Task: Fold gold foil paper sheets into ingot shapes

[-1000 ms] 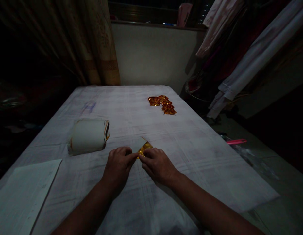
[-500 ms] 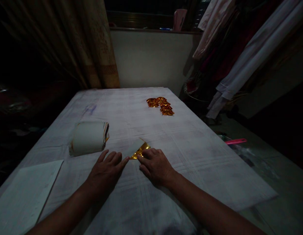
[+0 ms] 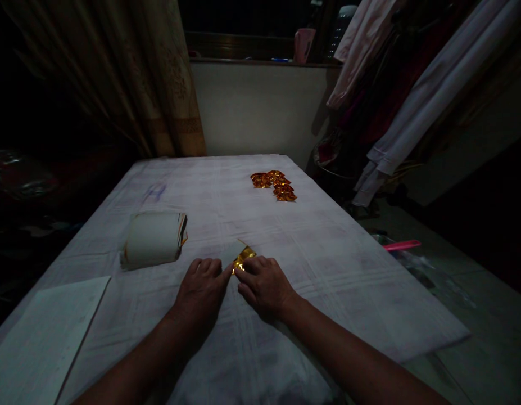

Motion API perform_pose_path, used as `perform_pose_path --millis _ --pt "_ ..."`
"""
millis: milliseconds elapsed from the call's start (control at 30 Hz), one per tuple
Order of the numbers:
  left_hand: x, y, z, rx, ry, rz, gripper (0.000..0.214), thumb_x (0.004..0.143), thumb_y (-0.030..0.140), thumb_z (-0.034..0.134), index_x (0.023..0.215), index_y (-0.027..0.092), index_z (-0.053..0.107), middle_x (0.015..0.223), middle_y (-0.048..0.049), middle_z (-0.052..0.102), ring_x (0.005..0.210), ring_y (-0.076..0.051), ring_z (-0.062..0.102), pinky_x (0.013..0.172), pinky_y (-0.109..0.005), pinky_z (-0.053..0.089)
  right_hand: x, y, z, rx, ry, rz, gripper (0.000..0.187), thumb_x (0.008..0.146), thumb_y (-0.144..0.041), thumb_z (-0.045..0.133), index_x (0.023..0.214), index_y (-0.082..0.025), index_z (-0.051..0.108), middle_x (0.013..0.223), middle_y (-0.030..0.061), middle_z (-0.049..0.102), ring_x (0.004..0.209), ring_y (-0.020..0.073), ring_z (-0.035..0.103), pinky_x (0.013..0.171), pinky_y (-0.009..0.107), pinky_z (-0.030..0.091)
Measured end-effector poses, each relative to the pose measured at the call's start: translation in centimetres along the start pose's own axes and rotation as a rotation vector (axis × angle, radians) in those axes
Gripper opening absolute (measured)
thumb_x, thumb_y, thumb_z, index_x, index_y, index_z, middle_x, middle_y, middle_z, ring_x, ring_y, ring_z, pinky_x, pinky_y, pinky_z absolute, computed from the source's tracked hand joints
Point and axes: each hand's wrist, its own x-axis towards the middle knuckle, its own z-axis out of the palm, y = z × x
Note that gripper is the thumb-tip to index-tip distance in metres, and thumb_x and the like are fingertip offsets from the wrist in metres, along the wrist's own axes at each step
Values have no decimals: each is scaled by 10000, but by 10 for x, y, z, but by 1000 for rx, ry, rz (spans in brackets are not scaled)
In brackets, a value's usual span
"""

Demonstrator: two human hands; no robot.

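A small sheet of gold foil paper (image 3: pixel 245 254), with a pale side showing at its upper left, lies partly folded on the cloth-covered table. My left hand (image 3: pixel 204 288) has its fingers curled and presses the paper's lower left edge with the thumb. From the other side my right hand (image 3: pixel 266 286) is closed, its thumb and fingertips gripping the paper and hiding its right part. Farther back sit several folded gold foil pieces (image 3: pixel 284 189), bunched in an angled row.
A thick bent stack of pale sheets (image 3: pixel 153 239) lies to the left. Nearer is a flat white sheet (image 3: pixel 45 337). Hanging clothes (image 3: pixel 412 107) and a curtain (image 3: pixel 171 84) flank the table. A pink mug (image 3: pixel 303 45) stands on the sill.
My left hand has moved right, its thumb now further along the paper's lower edge and its fingers more curled. My right hand stays at the paper. The view has tilted slightly.
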Motion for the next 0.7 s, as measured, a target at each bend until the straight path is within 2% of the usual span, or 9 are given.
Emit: perform_pose_path --millis 200,467,700 --pt "-9 -8 -1 19 -18 20 530 883 80 540 1380 263 570 994 -76 625 913 -259 540 859 -417 398 0 -1 -2 -4 -23 14 324 972 -379 602 1272 -263 643 1208 86 655 1080 269 539 812 388 372" --pt "-33 -35 8 134 13 89 527 874 52 512 1370 221 572 1091 -101 629 972 -270 541 935 -443 382 -1 -1 0 10 7 10 290 975 -376 591 1227 -252 660 1201 94 651 1078 275 533 825 399 374" --pt "-30 -19 4 66 -48 58 609 850 60 551 1423 266 527 1080 -89 621 957 -263 545 894 -425 389 -1 -1 3 8 8 14 308 975 -373 592 1256 -264 656 1196 98 652 1069 268 535 826 395 378"
